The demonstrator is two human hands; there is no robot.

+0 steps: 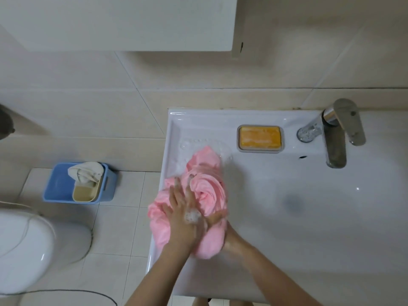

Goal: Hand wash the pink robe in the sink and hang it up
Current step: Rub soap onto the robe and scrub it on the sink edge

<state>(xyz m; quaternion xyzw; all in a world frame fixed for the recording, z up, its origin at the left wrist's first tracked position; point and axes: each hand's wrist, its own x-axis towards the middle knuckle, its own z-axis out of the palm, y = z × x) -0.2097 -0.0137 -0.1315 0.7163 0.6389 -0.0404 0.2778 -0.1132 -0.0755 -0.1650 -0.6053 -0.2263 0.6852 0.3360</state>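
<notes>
Beige tiled wall (88, 96), white toilet (26, 250), tiled floor (123, 217)

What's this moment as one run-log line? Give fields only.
phase: washing | left hand: presses pink robe, sudsy | right hand: grips pink robe | place: sink | hung: no

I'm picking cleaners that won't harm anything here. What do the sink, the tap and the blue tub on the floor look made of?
Sink: probably glazed ceramic, white and glossy with small sharp glints of light.
Tap: metal with a chrome-like polish, showing mirror reflections and water spots at its base.
Blue tub: likely moulded plastic, with even matt colour, rounded corners and a moulded handle slot.
</notes>
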